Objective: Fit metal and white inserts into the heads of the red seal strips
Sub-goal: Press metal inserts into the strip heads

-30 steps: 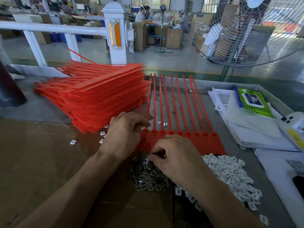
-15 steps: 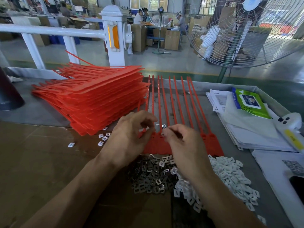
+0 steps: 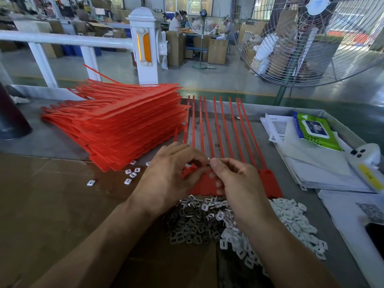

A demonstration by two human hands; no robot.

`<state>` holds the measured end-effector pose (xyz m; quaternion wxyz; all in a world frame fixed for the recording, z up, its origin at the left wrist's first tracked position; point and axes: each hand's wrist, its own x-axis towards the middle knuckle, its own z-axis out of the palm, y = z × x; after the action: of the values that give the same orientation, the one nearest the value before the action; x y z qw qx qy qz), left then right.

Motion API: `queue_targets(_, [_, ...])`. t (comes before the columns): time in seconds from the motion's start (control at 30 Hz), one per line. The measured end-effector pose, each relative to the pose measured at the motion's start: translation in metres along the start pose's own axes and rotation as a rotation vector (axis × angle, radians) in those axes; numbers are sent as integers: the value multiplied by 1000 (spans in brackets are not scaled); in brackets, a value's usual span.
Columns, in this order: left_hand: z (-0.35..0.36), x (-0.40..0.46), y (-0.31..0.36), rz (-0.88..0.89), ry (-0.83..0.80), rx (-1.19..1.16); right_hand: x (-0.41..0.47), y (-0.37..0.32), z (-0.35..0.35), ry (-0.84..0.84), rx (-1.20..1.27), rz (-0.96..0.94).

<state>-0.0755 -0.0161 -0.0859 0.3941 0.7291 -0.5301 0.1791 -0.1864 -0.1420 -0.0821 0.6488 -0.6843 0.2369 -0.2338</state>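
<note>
The row of red seal strips (image 3: 232, 183) lies flat on the table (image 3: 62, 142), heads joined in a band nearest the person and tails running straight away toward the far table edge. That band of heads is the landmark here. Both hands meet just above its left part. The right hand (image 3: 234, 183) pinches a small dark piece, probably a metal insert (image 3: 208, 164), between thumb and forefinger, and the left hand (image 3: 172, 175) has its fingertips curled in against the same piece, so the two hands appear to share it; how firmly the left one grips cannot be told.

The head to be filled lies directly below and slightly toward the person from the pinch, largely hidden by the hands. The strips' long axis points away from the person, so the insert likely has to go straight down into a head, across that axis. Both hands are about equally near.

On the near side of the band sit the metal inserts pile (image 3: 191, 223) and, to its right, the white inserts pile (image 3: 291, 217). The stack of red strips (image 3: 124, 129) rests left of the band.
</note>
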Motion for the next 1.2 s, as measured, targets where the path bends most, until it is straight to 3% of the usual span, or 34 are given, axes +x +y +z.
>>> queue_targets(0.33, [-1, 1, 0, 26, -25, 101, -2, -1, 0, 7, 39, 53])
queue_targets(0.53, [-1, 2, -18, -110, -51, 144, 1, -4, -8, 110, -197, -86])
queue_targets(0.7, [3, 1, -35, -211, -147, 202, 4, 0, -12, 64, -422, -91])
queue_targets(1.2, [15, 5, -40, -239, -200, 241, 7, 6, -13, 2, -460, -80])
